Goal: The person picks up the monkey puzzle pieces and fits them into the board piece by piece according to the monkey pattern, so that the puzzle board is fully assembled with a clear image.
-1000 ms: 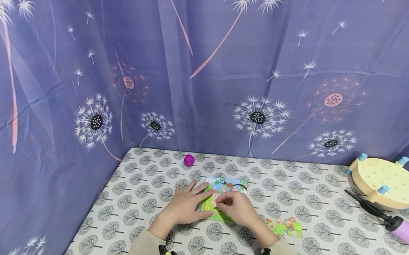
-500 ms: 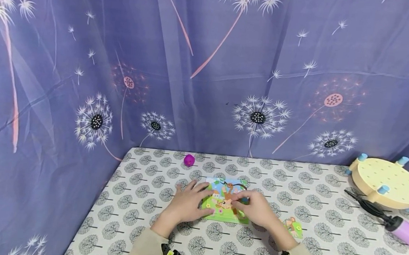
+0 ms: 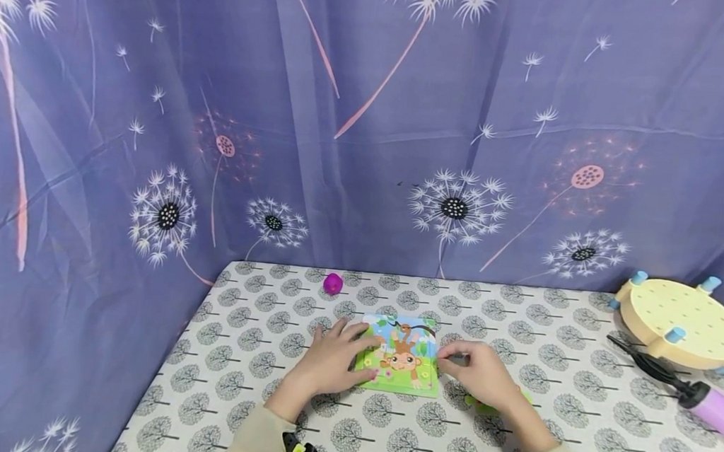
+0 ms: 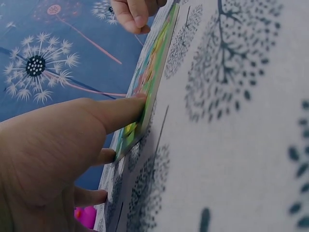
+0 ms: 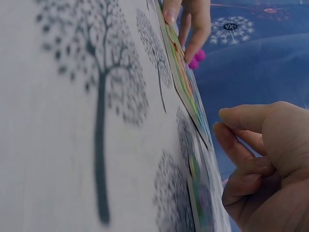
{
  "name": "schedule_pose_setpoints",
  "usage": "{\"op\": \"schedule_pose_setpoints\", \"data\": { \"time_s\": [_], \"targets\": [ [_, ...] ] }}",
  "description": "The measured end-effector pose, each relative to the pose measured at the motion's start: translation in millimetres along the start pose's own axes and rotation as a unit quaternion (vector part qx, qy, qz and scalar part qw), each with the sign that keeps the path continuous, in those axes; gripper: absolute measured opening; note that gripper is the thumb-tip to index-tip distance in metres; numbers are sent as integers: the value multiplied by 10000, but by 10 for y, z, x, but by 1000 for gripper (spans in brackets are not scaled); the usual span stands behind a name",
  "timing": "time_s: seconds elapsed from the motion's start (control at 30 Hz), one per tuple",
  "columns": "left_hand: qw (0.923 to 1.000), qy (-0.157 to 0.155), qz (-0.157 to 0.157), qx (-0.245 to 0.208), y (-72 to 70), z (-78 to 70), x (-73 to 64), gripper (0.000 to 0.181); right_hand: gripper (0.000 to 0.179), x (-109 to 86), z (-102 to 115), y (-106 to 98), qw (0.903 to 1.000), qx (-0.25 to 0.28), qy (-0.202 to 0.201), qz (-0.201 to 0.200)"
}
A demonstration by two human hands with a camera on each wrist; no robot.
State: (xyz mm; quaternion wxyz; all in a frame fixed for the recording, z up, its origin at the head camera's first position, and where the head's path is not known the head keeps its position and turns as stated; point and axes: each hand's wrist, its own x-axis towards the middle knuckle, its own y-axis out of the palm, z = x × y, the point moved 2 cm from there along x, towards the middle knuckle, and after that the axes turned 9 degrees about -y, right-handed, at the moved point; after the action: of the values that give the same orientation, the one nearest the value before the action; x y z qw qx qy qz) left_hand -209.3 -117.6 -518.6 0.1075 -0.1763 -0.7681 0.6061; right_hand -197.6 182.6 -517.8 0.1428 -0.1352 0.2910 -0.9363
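Note:
A puzzle board [image 3: 395,388] with a monkey picture lies on the table in the head view. My left hand [image 3: 333,362] rests spread on its left side. In the left wrist view, the left thumb [image 4: 123,111] presses on the board's edge. My right hand [image 3: 481,374] hovers just off the board's right edge. Its thumb and index tips stand close together with a small gap, and nothing shows between them in the right wrist view. Beneath it lie green puzzle pieces [image 3: 480,406], partly hidden by the hand and wrist.
A small purple object [image 3: 332,284] sits near the table's back edge. At the right stand a yellow oval stool-like board [image 3: 680,318] with blue pegs and a lilac hand pump [image 3: 723,418] with a black hose. A dandelion-print curtain [image 3: 368,148] hangs behind the table.
My right hand has moved right, from the middle of the board to beyond its right edge, uncovering the monkey picture. The left hand has stayed on the board.

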Motion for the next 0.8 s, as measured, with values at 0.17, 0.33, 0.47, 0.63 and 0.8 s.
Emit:
{"op": "schedule_pose_setpoints", "data": {
  "time_s": [0.17, 0.33, 0.47, 0.63, 0.8],
  "targets": [
    [9998, 37, 65, -199, -4, 14, -29, 58, 15, -72, -38, -94, 9995, 199, 205, 127],
    [9992, 41, 102, -384, -2, 35, -58, 55, 20, -153, -68, -197, 9974, 571, 339, 269],
    [9990, 134, 94, -427, 4, 52, -79, 55, 25, -228, -140, -292, 9965, 683, 191, 452],
    [9990, 200, 108, -387, 6, 58, -77, 54, 31, -310, -216, -427, 9970, 348, -132, 676],
    [9997, 68, 119, -216, 8, 42, -41, 58, 44, -379, -260, -537, 9955, -238, -263, 883]
  ]
}}
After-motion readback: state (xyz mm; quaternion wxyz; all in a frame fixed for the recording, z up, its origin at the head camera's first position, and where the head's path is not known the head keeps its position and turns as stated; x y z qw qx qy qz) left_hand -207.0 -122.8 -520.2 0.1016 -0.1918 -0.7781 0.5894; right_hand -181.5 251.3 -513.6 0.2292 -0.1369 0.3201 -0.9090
